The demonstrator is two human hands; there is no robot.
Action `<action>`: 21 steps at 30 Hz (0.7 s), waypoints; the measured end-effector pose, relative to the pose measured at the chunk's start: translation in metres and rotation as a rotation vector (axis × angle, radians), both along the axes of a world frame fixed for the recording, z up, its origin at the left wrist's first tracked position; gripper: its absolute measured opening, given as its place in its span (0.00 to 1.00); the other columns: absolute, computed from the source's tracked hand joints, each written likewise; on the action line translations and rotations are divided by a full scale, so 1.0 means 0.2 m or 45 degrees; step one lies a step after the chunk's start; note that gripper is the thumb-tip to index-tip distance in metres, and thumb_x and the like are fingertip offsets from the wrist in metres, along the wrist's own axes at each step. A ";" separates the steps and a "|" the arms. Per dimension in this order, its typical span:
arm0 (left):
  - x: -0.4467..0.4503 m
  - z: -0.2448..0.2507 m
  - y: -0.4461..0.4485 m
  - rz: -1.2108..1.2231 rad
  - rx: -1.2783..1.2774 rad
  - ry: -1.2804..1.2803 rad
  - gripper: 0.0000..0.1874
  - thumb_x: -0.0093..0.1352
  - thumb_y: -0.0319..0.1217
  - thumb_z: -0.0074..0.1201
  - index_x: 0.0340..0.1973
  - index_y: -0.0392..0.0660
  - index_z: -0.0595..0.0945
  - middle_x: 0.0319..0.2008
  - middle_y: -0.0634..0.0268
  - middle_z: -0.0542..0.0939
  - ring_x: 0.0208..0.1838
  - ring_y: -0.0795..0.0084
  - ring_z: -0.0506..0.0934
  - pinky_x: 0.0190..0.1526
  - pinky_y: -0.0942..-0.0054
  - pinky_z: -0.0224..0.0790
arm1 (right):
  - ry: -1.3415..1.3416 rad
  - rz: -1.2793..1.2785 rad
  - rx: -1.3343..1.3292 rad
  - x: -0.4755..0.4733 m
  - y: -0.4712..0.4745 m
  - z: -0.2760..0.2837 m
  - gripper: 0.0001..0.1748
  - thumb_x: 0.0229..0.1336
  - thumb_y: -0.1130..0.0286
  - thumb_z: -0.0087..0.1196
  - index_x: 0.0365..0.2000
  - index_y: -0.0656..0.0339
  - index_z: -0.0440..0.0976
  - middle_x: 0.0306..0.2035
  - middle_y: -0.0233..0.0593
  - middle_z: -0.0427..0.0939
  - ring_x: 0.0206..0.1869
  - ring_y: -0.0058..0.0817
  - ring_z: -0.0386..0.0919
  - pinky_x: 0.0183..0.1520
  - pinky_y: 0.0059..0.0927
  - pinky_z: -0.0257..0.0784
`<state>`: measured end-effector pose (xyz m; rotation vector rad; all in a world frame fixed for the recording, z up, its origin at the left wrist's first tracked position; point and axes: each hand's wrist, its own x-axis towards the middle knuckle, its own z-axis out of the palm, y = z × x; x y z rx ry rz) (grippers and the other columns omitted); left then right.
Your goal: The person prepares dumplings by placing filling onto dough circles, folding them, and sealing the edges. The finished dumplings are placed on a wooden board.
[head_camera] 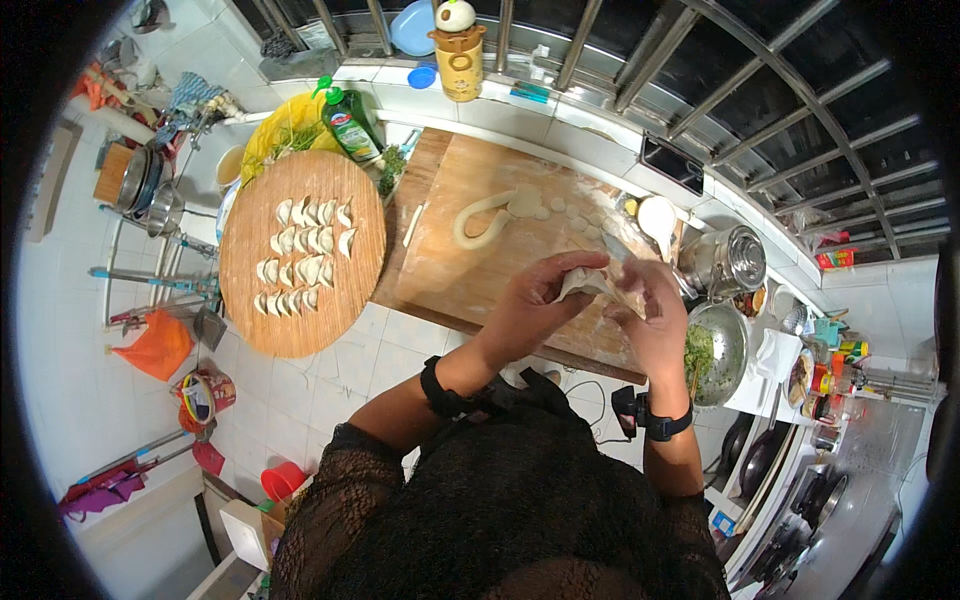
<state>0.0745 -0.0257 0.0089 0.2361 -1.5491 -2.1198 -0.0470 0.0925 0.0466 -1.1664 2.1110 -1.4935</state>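
My left hand [529, 304] holds a dumpling wrapper [583, 282], folded between thumb and fingers above the floured wooden board [450, 289]. Close on its right is my right hand [654, 319], fingers curled and blurred; whether it grips the dough cannot be told. Beyond both hands, a loop of rolled dough [471, 238] lies on the board. Flat round wrappers [525, 201] overlap one end of the loop, and several small dough pieces [579, 223] lie to their right. A steel bowl [727, 352] of chopped green filling [699, 346] stands beside my right wrist, with chopsticks in it.
Left of the board, a round wooden board [341, 330] carries rows of shaped dumplings [304, 240]. Behind it stand a green detergent bottle [351, 127] and a yellow plastic bag [289, 124]. A white ladle [657, 219], a lidded steel pot [724, 259] and a phone [673, 163] are at the right.
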 end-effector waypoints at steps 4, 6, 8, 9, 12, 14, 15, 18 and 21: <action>0.01 -0.01 -0.02 0.013 0.001 0.005 0.22 0.64 0.16 0.50 0.54 0.39 0.72 0.53 0.65 0.73 0.55 0.78 0.70 0.54 0.79 0.61 | 0.402 0.028 -0.018 0.02 -0.02 -0.03 0.22 0.35 0.85 0.64 0.37 0.59 0.79 0.28 0.38 0.77 0.28 0.29 0.77 0.31 0.23 0.71; 0.03 -0.02 -0.02 0.033 0.060 0.115 0.23 0.63 0.15 0.50 0.55 0.39 0.72 0.54 0.64 0.73 0.56 0.75 0.70 0.55 0.77 0.61 | 0.443 0.011 -0.079 0.06 -0.05 -0.03 0.19 0.35 0.90 0.56 0.32 0.63 0.79 0.24 0.39 0.75 0.27 0.30 0.74 0.32 0.23 0.70; 0.05 -0.03 -0.04 0.064 0.013 0.121 0.25 0.62 0.14 0.50 0.56 0.39 0.71 0.54 0.62 0.73 0.58 0.73 0.69 0.57 0.76 0.60 | 0.424 0.065 -0.150 0.09 -0.08 -0.01 0.19 0.33 0.92 0.55 0.30 0.63 0.79 0.29 0.40 0.76 0.33 0.31 0.74 0.31 0.24 0.70; 0.07 -0.03 -0.05 0.086 -0.060 0.074 0.27 0.61 0.14 0.50 0.57 0.40 0.70 0.55 0.62 0.73 0.59 0.72 0.69 0.58 0.76 0.60 | 0.508 0.047 -0.057 0.10 -0.10 0.00 0.18 0.33 0.88 0.58 0.30 0.61 0.79 0.31 0.39 0.76 0.35 0.33 0.73 0.35 0.27 0.70; 0.10 -0.04 -0.07 0.090 -0.095 -0.003 0.30 0.60 0.14 0.49 0.59 0.40 0.66 0.56 0.60 0.72 0.61 0.70 0.68 0.59 0.74 0.59 | 0.616 0.071 0.053 0.12 -0.13 0.06 0.18 0.31 0.78 0.66 0.31 0.57 0.79 0.37 0.37 0.75 0.43 0.37 0.71 0.45 0.34 0.68; 0.12 -0.03 -0.08 0.065 -0.074 -0.009 0.32 0.59 0.12 0.49 0.59 0.40 0.64 0.57 0.58 0.71 0.62 0.68 0.67 0.61 0.72 0.58 | 0.550 0.145 0.074 0.13 -0.15 0.09 0.17 0.31 0.76 0.67 0.30 0.57 0.79 0.40 0.37 0.74 0.47 0.39 0.69 0.48 0.36 0.66; 0.12 -0.03 -0.08 0.056 -0.068 -0.002 0.32 0.59 0.11 0.50 0.59 0.40 0.63 0.57 0.56 0.70 0.63 0.67 0.66 0.62 0.70 0.58 | 0.555 0.161 0.036 0.13 -0.16 0.10 0.17 0.31 0.76 0.67 0.30 0.57 0.78 0.39 0.37 0.74 0.45 0.40 0.69 0.47 0.36 0.66; 0.13 -0.03 -0.08 0.074 -0.109 0.046 0.30 0.60 0.12 0.48 0.57 0.40 0.63 0.59 0.56 0.68 0.62 0.68 0.67 0.60 0.71 0.60 | 0.623 0.233 -0.028 0.13 -0.18 0.10 0.15 0.33 0.76 0.66 0.28 0.57 0.78 0.36 0.37 0.75 0.42 0.40 0.71 0.43 0.36 0.67; 0.14 -0.04 -0.07 0.098 -0.037 0.118 0.27 0.61 0.12 0.47 0.55 0.40 0.63 0.60 0.56 0.66 0.61 0.69 0.67 0.59 0.71 0.61 | 0.651 0.251 -0.045 0.13 -0.19 0.10 0.14 0.34 0.77 0.65 0.28 0.57 0.77 0.33 0.37 0.75 0.39 0.40 0.71 0.41 0.37 0.67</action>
